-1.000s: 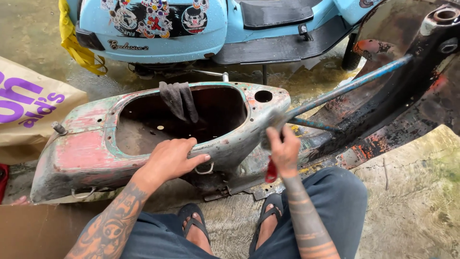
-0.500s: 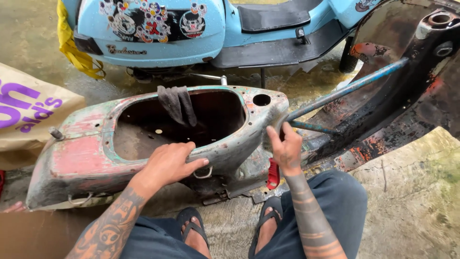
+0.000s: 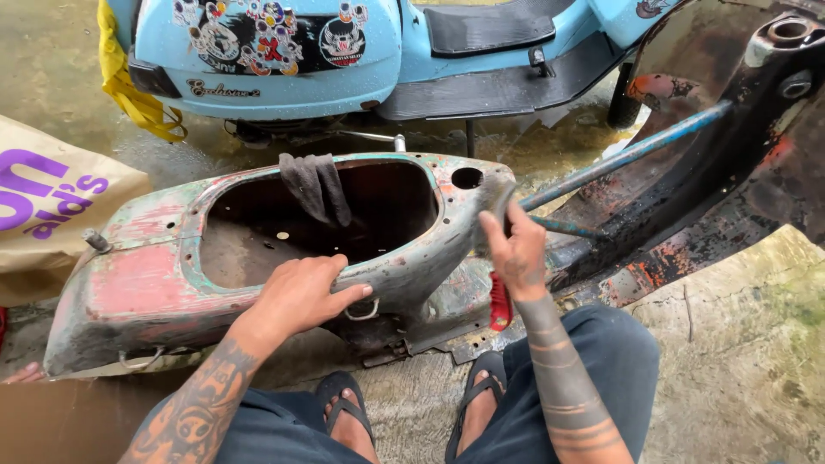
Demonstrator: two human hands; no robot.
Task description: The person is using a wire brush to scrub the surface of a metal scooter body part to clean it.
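We saw the scooter shell (image 3: 258, 258) on the floor (image 3: 739, 361), a rag (image 3: 316, 187) over its rim, another scooter (image 3: 344, 51) behind.

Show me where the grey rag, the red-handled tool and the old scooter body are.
grey rag (image 3: 316, 185), head view, middle of the cloth draped over the rim.
red-handled tool (image 3: 499, 302), head view, red grip.
old scooter body (image 3: 129, 283), head view, pink side panel.
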